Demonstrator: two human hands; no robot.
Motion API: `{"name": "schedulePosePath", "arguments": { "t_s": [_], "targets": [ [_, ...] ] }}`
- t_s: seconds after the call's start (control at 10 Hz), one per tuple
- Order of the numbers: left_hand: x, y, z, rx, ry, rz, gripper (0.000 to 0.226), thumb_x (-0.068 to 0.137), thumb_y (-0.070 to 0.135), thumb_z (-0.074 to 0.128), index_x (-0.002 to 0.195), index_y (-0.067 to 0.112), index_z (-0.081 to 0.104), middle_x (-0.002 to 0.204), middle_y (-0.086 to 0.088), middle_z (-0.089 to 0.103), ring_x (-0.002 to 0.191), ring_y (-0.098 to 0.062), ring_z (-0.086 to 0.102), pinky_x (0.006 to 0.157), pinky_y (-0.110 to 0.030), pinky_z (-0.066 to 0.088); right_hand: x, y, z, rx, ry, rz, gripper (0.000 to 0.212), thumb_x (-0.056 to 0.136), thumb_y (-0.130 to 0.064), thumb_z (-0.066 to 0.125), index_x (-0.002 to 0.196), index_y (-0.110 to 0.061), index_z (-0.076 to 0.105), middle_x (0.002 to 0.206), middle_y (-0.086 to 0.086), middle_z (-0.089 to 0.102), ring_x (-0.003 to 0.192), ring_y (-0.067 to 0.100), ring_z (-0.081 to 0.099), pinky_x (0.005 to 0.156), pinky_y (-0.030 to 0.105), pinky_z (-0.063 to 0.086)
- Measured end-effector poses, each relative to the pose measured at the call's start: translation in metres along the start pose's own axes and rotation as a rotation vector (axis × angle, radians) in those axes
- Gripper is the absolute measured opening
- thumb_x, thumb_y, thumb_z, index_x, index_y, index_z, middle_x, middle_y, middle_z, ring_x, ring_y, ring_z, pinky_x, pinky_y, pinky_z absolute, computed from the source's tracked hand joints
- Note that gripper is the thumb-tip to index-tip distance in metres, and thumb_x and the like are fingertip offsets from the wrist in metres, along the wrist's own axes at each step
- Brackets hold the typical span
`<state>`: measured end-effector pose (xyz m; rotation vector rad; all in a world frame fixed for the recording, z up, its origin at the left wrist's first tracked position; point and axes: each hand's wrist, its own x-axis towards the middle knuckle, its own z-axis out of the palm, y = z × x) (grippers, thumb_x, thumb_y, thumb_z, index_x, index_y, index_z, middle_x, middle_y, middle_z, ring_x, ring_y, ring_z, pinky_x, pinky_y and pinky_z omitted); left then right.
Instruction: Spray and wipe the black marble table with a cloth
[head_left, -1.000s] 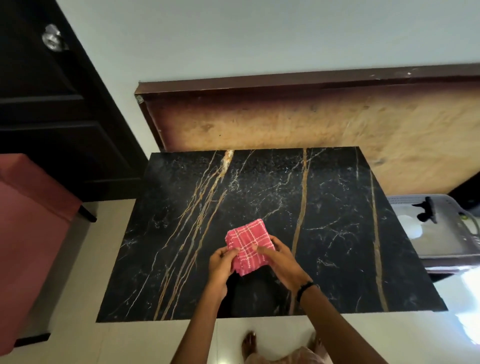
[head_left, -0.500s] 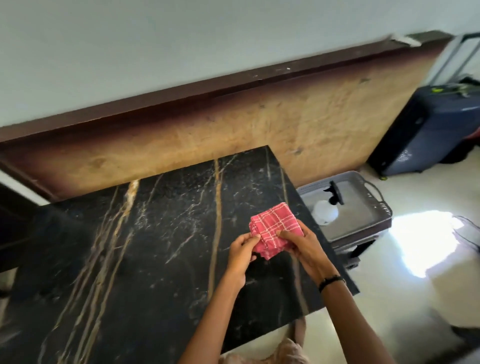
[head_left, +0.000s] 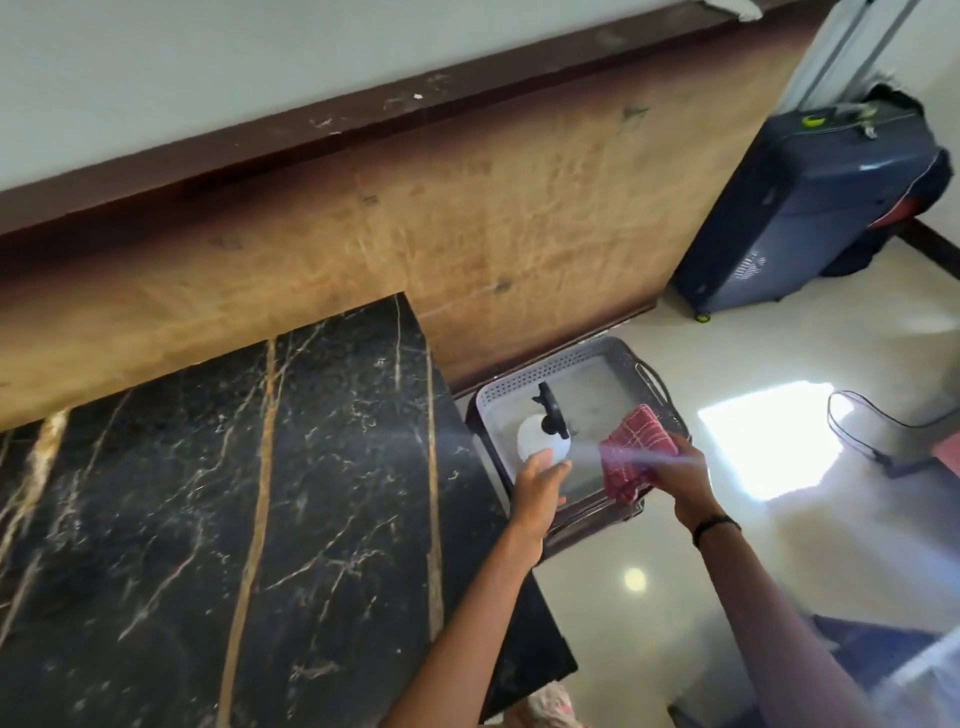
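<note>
The black marble table with gold veins fills the lower left, its top bare. To its right, low on the floor, a grey perforated tray holds a white spray bottle with a black trigger head. My left hand reaches past the table's right edge, and its fairly straight fingertips touch the bottle's near side. My right hand grips a folded red checked cloth above the tray's near right part. Both hands are slightly blurred.
A brown wooden panel leans on the wall behind the table. A dark blue suitcase stands at the far right. A black cable loop lies on the glossy floor beyond a bright sun patch.
Both hands left the table top and swung right to the tray. The left hand let go of the cloth and reached the spray bottle; the right hand carried the cloth along.
</note>
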<state>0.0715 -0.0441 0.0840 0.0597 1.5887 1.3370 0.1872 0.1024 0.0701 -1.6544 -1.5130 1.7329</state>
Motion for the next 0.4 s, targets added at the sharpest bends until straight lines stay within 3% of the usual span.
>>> {"name": "schedulePosePath", "arguments": {
  "t_s": [0.1, 0.3, 0.4],
  "targets": [
    [0.022, 0.003, 0.014, 0.016, 0.021, -0.011, 0.043, 0.093, 0.024, 0.05, 0.136, 0.018, 0.044, 0.122, 0.002, 0.047, 0.105, -0.011, 0.05, 0.082, -0.024, 0.046, 0.041, -0.003, 0.002, -0.058, -0.035, 0.044, 0.037, 0.08, 0.01, 0.067, 0.115, 0.011, 0.056, 0.097, 0.02, 0.06, 0.086, 0.028, 0.057, 0.068, 0.032, 0.05],
    [0.052, 0.011, 0.023, 0.006, 0.054, 0.007, 0.037, 0.093, 0.023, 0.051, 0.13, 0.02, 0.049, 0.128, -0.001, 0.049, 0.109, -0.013, 0.051, 0.081, -0.022, 0.048, 0.105, -0.012, 0.0, -0.058, -0.139, 0.068, 0.046, 0.081, 0.011, 0.065, 0.125, 0.008, 0.051, 0.1, 0.018, 0.063, 0.089, 0.028, 0.06, 0.069, 0.028, 0.056],
    [0.053, 0.006, 0.019, 0.024, 0.079, 0.002, 0.027, 0.092, 0.023, 0.051, 0.12, 0.022, 0.055, 0.128, -0.001, 0.052, 0.108, -0.013, 0.053, 0.085, -0.026, 0.049, 0.127, 0.004, -0.013, -0.165, -0.006, 0.163, 0.034, 0.086, 0.005, 0.062, 0.118, -0.002, 0.054, 0.115, 0.022, 0.061, 0.092, 0.025, 0.054, 0.072, 0.027, 0.051]
  ]
}}
